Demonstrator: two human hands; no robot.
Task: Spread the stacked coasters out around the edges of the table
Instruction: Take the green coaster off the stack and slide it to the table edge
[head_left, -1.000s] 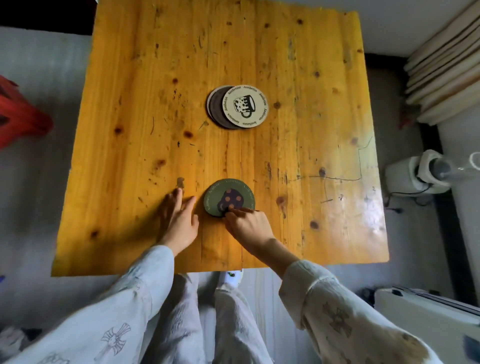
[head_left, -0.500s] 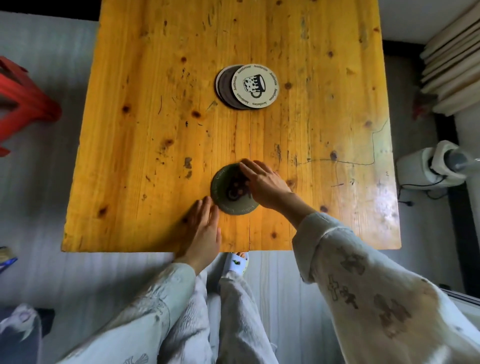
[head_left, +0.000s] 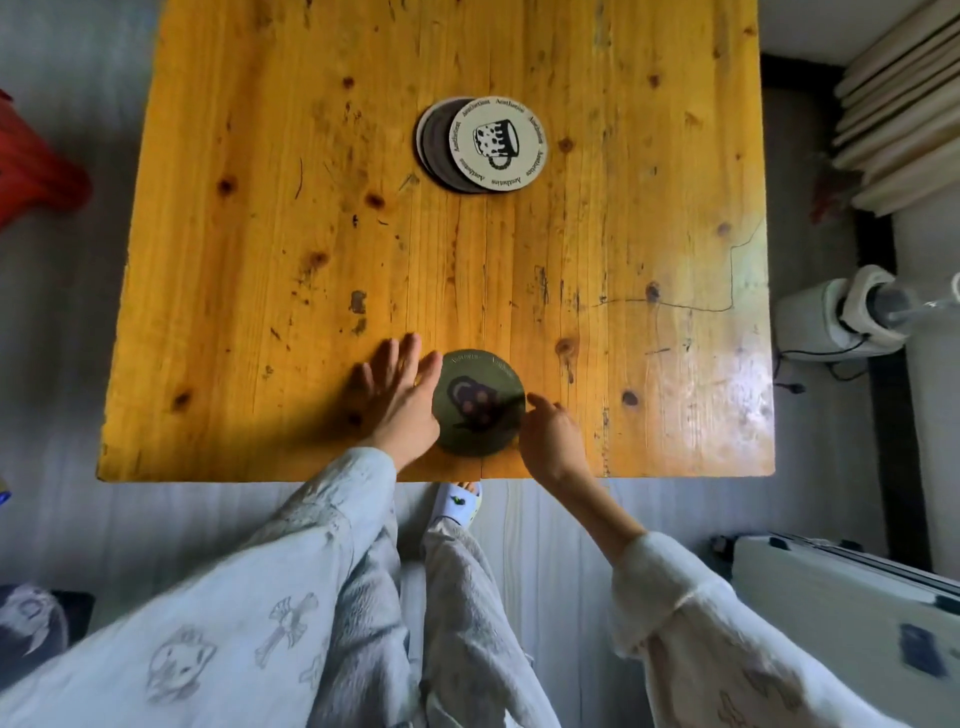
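Observation:
A stack of round coasters (head_left: 480, 145) sits near the middle of the wooden table (head_left: 260, 234), its top one cream with a mug drawing and slid a little to the right. A single dark green coaster (head_left: 478, 402) lies flat close to the near edge. My left hand (head_left: 402, 397) rests flat on the table with fingers apart, touching the green coaster's left rim. My right hand (head_left: 550, 439) is at the coaster's right rim, one finger pointing onto its edge, holding nothing.
A red stool (head_left: 36, 166) stands left of the table. On the right are stacked pale boards (head_left: 904, 109) and a white appliance with a cord (head_left: 841, 317). A white box (head_left: 852, 587) sits at the lower right. My legs and a slipper are below the near edge.
The green coaster has slid closer to the near edge. My right hand came off the coaster's top to its right rim, and my left hand moved up against its left rim.

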